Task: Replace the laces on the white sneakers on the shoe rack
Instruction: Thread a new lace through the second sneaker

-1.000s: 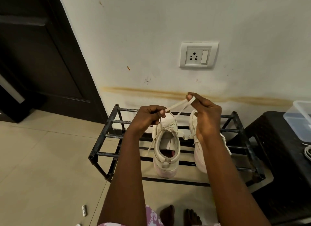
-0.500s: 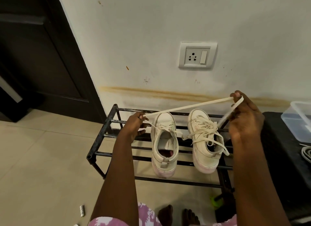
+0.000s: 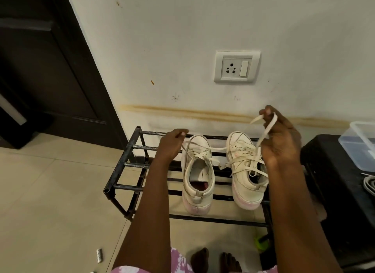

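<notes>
– On the top bars of the shoe rack, how far along does the job look?

– Early, I'd say. Both white sneakers stand there with toes to the wall, the right sneaker at three o'clock from the left sneaker. The right one is laced all the way up, with its loose ends spilling over the collar. The left one has its tongue and upper eyelets bare, and the lace crosses only near the toe.

– So is the old lace coming out or a new one going in?

– I cannot tell from this. No spare laces are in view. My guess is that the old one is being drawn out. That leaves the last eyelets, the whole right shoe and all the re-threading.

– What about the hands?

– The left hand sits at ten o'clock from the left sneaker, just over the rack's back bars. Its fingers are curled, with thumb and forefinger pinched together where one run of the lace ends.

– And the other?

– The right hand is raised at one o'clock from the right sneaker. Its fingers are bunched at the top and pinch the lace there. A short tip pokes out toward nine o'clock. The longer run drops to six o'clock, then passes over the right sneaker's toe to the left one.
</notes>
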{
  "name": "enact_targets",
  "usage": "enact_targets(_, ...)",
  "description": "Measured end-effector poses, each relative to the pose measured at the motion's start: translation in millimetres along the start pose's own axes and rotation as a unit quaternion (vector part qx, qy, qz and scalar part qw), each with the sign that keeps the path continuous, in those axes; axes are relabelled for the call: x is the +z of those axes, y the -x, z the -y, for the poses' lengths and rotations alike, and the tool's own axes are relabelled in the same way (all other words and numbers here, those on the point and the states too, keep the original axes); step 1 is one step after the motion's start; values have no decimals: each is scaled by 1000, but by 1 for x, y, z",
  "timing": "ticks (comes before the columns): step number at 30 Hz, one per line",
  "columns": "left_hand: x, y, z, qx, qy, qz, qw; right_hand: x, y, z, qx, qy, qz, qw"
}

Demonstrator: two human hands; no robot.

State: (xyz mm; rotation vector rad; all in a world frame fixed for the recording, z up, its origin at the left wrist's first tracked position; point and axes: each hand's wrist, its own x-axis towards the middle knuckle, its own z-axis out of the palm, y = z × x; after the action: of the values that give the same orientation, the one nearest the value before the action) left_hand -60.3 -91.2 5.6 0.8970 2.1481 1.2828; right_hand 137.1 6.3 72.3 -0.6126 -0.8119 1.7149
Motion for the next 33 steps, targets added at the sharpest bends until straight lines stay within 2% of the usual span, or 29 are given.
enact_targets(2, 6, 6, -23, 93, 77, 30, 992, 15, 2, -12, 11, -7, -6, 1000)
enact_targets(4, 11, 14, -46, 141, 153, 88, 974, 29, 8, -20, 30, 11, 8, 999)
enact_targets(7, 21, 19, -60, 155, 213, 169, 950, 34, 15, -27, 66, 8, 44, 997)
enact_targets(11, 23, 21, -58, 165, 211, 183, 946, 39, 18, -25, 80, 16, 43, 996)
enact_targets(14, 14, 17, -53, 157, 193, 140, 958, 38, 17, -22, 57, 35, 18, 998)
enact_targets(17, -2, 11, -46, 163, 185, 64, 967, 35, 13, -19, 44, 8, -1, 999)
enact_targets(22, -28, 10, -40, 167, 181, -57, 967, 29, 10, -18, 76, 26, -20, 997)
enact_targets(26, -44, 9, -28, 183, 119, -137, 966, 26, 9, -18, 78, -13, -27, 997)
enact_targets(33, -60, 11, -6, 142, 58, -200, 968, 13, 3, -20, 61, 4, -58, 996)
